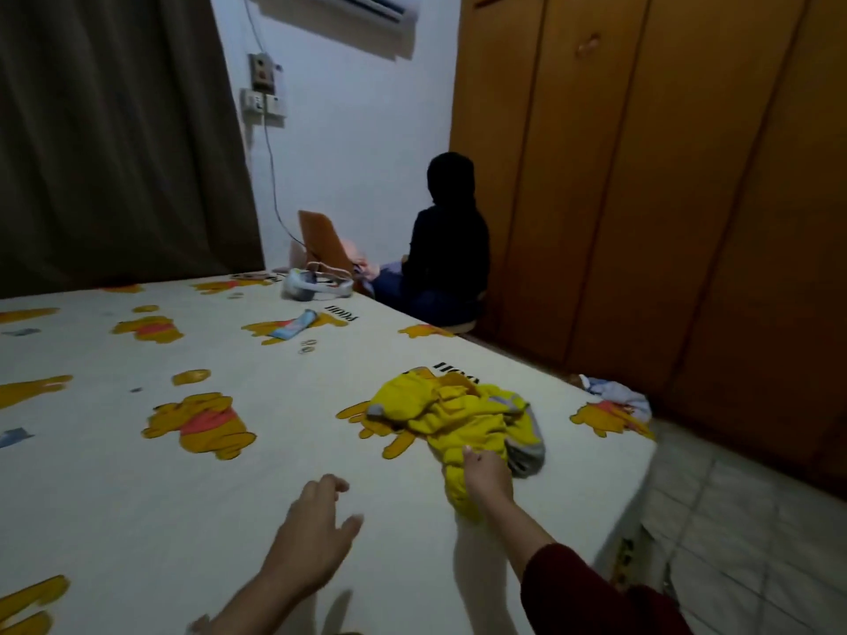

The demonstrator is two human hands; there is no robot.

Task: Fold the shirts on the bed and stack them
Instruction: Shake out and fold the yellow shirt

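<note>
Bed sheet bears a crumpled yellow shirt; right hand grips its near edge, left hand hovers open beside.

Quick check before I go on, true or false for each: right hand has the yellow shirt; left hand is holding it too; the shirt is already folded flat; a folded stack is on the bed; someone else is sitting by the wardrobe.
1. The right hand grips the yellow shirt. True.
2. The left hand holds it too. False: it hovers open over the bed sheet, apart from the shirt.
3. The shirt is folded flat. False: it lies crumpled.
4. A folded stack is on the bed. False: none shows.
5. A person sits by the wardrobe. True.
</note>
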